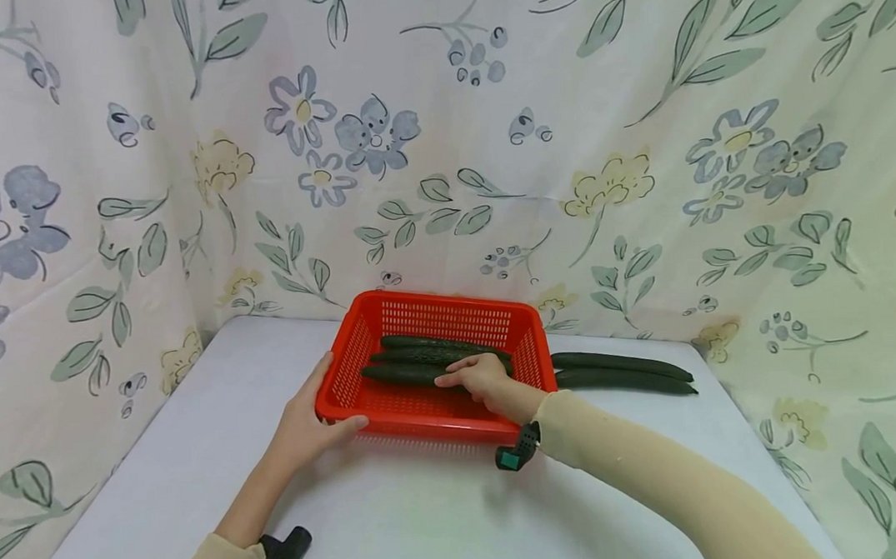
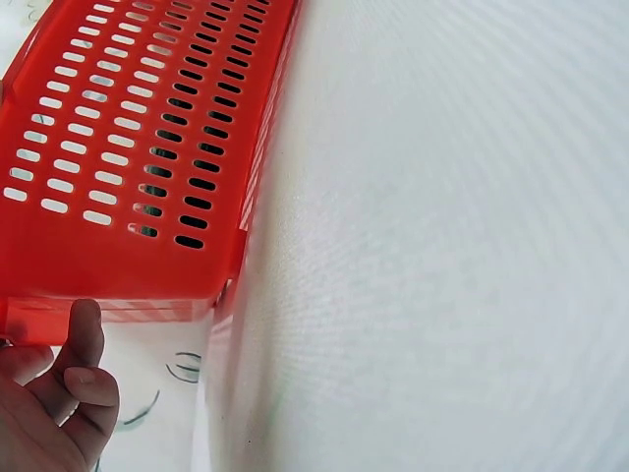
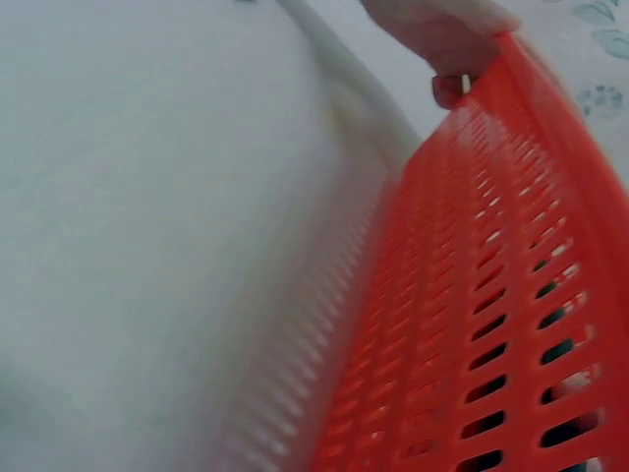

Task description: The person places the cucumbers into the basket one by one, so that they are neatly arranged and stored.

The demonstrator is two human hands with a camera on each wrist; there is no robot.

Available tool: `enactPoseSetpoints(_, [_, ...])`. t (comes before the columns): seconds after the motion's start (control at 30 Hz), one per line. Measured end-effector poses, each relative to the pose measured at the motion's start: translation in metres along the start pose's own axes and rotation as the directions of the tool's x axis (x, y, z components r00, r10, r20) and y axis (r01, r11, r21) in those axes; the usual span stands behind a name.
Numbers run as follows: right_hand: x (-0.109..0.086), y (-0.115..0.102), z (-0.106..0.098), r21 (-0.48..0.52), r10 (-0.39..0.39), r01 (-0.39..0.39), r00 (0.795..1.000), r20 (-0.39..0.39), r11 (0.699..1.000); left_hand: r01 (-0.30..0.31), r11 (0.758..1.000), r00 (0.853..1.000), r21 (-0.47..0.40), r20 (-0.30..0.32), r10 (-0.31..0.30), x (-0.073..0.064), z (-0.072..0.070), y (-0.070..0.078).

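A red plastic basket with slotted walls stands on the white table. Several dark green cucumbers lie in it side by side, the nearest cucumber in front of the others. My left hand grips the basket's front left corner, thumb along the front rim; in the left wrist view its curled fingers show under the rim. Reaching over the front rim, my right hand holds the nearest cucumber toward its right end. The right wrist view shows only the basket's slotted wall, so that grip is partly hidden.
Two more long cucumbers lie on the table against the basket's right side. Behind the table hangs a floral curtain, which also runs along both sides.
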State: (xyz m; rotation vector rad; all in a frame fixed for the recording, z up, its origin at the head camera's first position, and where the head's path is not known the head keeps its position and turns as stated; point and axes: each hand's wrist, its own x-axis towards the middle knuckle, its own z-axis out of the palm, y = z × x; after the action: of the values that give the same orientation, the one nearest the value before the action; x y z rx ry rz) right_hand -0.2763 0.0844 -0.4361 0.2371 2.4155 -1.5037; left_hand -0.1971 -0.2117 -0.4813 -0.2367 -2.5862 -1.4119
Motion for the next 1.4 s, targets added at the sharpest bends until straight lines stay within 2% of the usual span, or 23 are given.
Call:
enactPoseSetpoints(0.4, [0.001, 0.003, 0.008, 0.006, -0.034, 0.034, 0.999, -0.021, 0.999, 0.011, 1.000, 1.000, 0.022, 0.000, -0.011, -0.002, -0.001, 0.001])
enactPoseSetpoints(0.63, [0.004, 0.003, 0.002, 0.031, -0.044, 0.044, 0.999, -0.015, 0.999, 0.001, 1.000, 1.000, 0.016, 0.001, -0.001, 0.000, -0.001, -0.001])
enactPoseSetpoints(0.8, [0.005, -0.004, -0.006, 0.090, -0.066, 0.065, 0.998, 0.018, 0.994, -0.001, 1.000, 1.000, 0.007, 0.003, 0.001, 0.000, 0.000, -0.002])
enactPoseSetpoints(0.93, [0.007, -0.015, -0.020, 0.157, -0.104, 0.098, 0.994, 0.025, 0.983, -0.001, 1.000, 1.000, 0.002, 0.004, 0.001, 0.000, 0.000, -0.002])
enactPoseSetpoints(1.13, [0.012, -0.025, -0.056, 0.235, -0.115, 0.113, 0.993, -0.007, 0.965, -0.001, 1.000, 1.000, -0.015, 0.002, 0.002, 0.000, 0.000, -0.002])
enactPoseSetpoints(1.3, [0.006, -0.020, -0.089, 0.392, -0.124, 0.122, 0.992, -0.021, 0.912, 0.001, 1.000, 1.000, -0.008, 0.001, -0.001, 0.000, 0.001, -0.002])
enactPoseSetpoints(1.4, [0.001, -0.011, -0.110, 0.433, -0.121, 0.125, 0.992, -0.036, 0.893, 0.003, 1.000, 1.000, -0.008, 0.000, -0.003, 0.000, 0.000, -0.002])
